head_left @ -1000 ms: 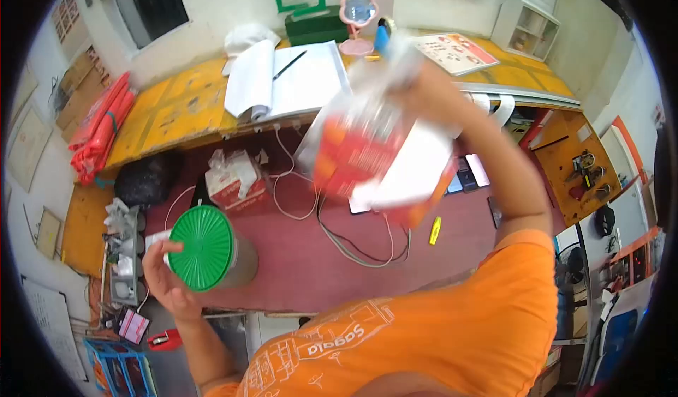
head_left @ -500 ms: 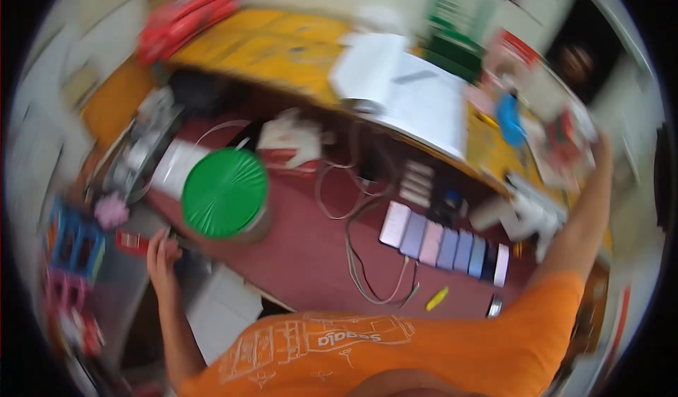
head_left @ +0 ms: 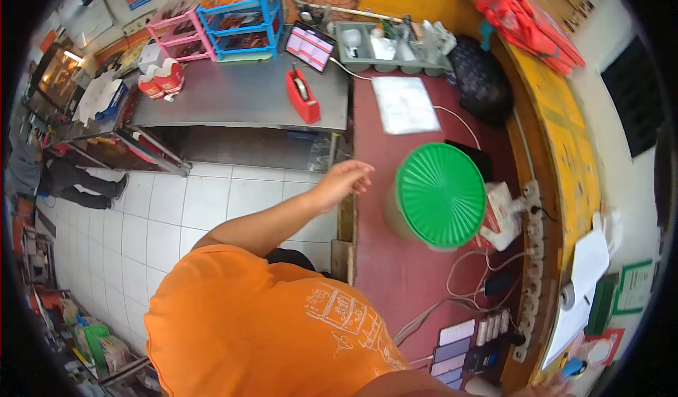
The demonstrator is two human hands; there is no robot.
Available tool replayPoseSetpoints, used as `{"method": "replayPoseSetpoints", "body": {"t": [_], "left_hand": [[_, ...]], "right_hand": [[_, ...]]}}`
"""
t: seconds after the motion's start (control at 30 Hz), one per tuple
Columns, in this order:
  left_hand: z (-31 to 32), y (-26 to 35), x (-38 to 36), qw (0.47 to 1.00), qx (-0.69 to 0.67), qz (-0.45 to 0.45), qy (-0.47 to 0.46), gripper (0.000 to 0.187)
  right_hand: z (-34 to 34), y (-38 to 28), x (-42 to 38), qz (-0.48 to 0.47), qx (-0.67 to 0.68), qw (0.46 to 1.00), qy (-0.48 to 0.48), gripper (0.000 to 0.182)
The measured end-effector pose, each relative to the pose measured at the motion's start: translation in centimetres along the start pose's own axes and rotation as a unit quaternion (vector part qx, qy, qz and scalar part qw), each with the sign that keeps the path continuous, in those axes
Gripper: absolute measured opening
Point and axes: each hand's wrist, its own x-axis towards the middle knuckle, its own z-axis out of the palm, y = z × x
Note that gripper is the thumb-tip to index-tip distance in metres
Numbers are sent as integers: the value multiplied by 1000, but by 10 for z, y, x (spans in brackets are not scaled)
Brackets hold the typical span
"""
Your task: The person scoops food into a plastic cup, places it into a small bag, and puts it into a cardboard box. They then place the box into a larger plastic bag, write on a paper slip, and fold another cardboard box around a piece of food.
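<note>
The left hand (head_left: 344, 180) hangs open over the near edge of the worktop (head_left: 395, 270), fingers loosely spread and holding nothing. The right hand is out of view, so its state cannot be told.

Just beyond the fingertips, apart from them, stands a tub with a green lid (head_left: 440, 194), upright on the maroon worktop. Past the tub, on its far side from the hand, lies a red-and-white box (head_left: 496, 213) beside a power strip (head_left: 534, 217) with white cables trailing from it. Further from the hand along the worktop lies a sheet of paper (head_left: 405, 104), and beyond that a black bag (head_left: 480, 79).

On the other side of the hand, a steel table (head_left: 240, 100) meets the worktop. A red tape dispenser (head_left: 302, 95) stands on it, near the hand but not touching. Further off sit a tablet (head_left: 310, 45) with a lit screen, a grey tray (head_left: 395, 47) of small items, and pink and blue racks (head_left: 226, 19).

Back toward the person's body, a row of phones (head_left: 466, 337) lies on the worktop, well apart from the hand. An open book (head_left: 583, 284) rests on the yellow counter (head_left: 558, 150) beyond the power strip.
</note>
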Motion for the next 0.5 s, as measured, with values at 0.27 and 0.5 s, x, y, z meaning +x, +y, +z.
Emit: {"method": "replayPoseSetpoints", "body": {"t": [0.27, 0.5], "left_hand": [[-152, 51, 9, 976, 144, 156, -42, 26], [-481, 87, 1, 948, 148, 67, 272, 28]], "right_hand": [[187, -402, -133, 209, 586, 688, -374, 17], [390, -678, -183, 162, 533, 508, -657, 31]]}}
